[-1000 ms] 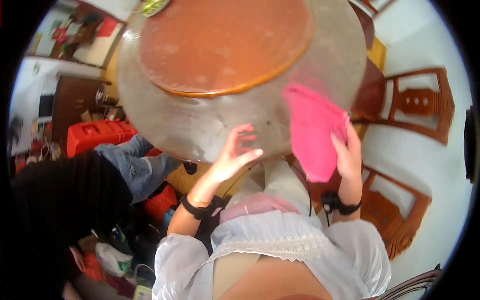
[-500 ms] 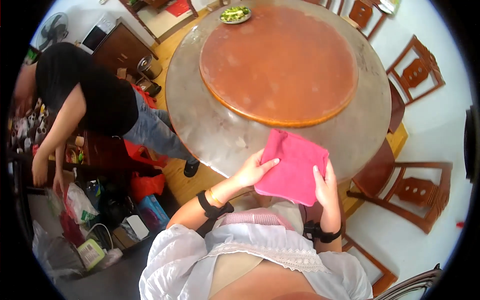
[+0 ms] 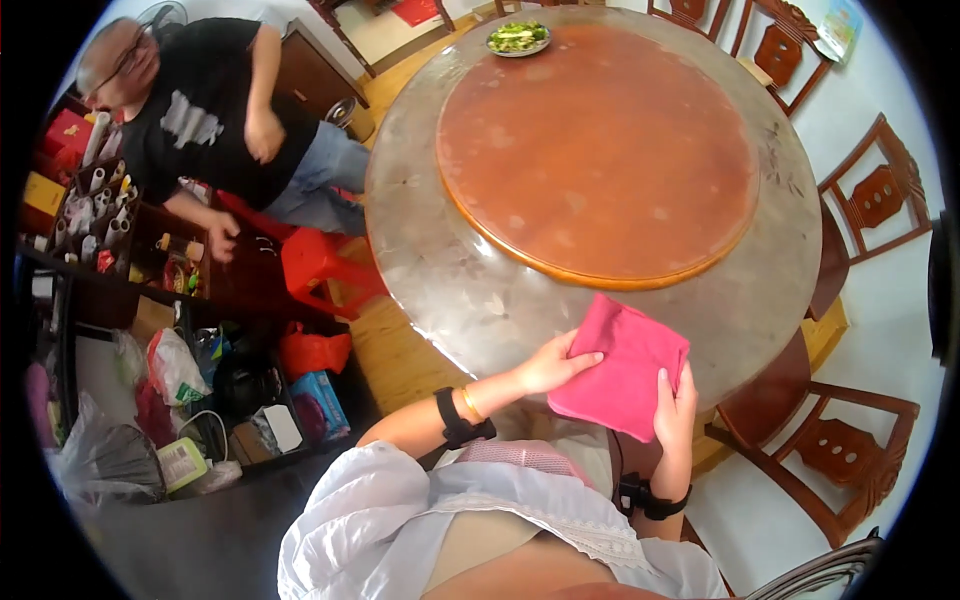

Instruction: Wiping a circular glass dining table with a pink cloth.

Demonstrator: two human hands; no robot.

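A pink cloth, folded into a thick square, is held between my two hands at the near edge of the round table. My left hand grips its left side, thumb on top and fingers underneath. On the right edge, my right hand pinches it the same way, thumb uppermost. Beyond the cloth lies the table's brown turntable. A plate of chopped green food stands at the far left of the tabletop.
At the left, a person in a black T-shirt stands by a cabinet with open drawers. A red stool is beside them. Bags and boxes crowd the low shelf, including a blue box. Carved wooden chairs line the right side.
The person at the left has straightened up from bending over the shelf. My view has shifted left, and both hands still hold the cloth.
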